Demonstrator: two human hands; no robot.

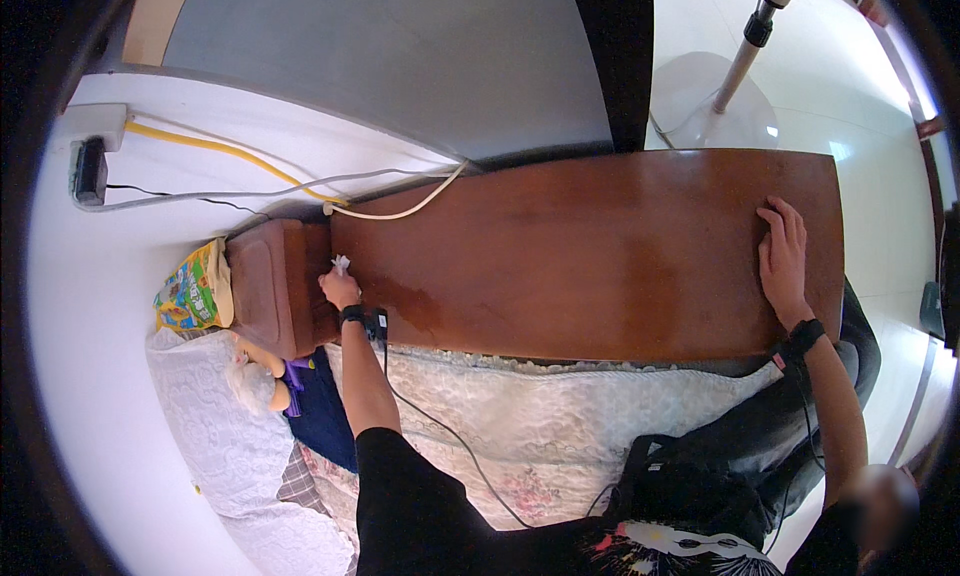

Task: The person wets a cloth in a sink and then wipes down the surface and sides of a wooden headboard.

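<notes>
My left hand [341, 287] is closed around a crumpled white tissue or cloth [342, 264]. It is at the left end of a long brown wooden tabletop [555, 246], beside the wooden headboard [262, 283]. Just right of that hand, a dark wet-looking patch [412, 306] shows on the wood. My right hand [784, 261] is near the tabletop's right end, palm down with fingers slightly bent, and holds nothing. Each wrist wears a black band with a cable.
White and yellow cables [405, 214] cross the tabletop's back left corner. A colourful snack bag [196, 291] leans behind the headboard. A doll [259, 377] lies on the bed, whose quilted cover [525, 411] borders the front edge. A stand's pole [739, 73] rises from the tiled floor.
</notes>
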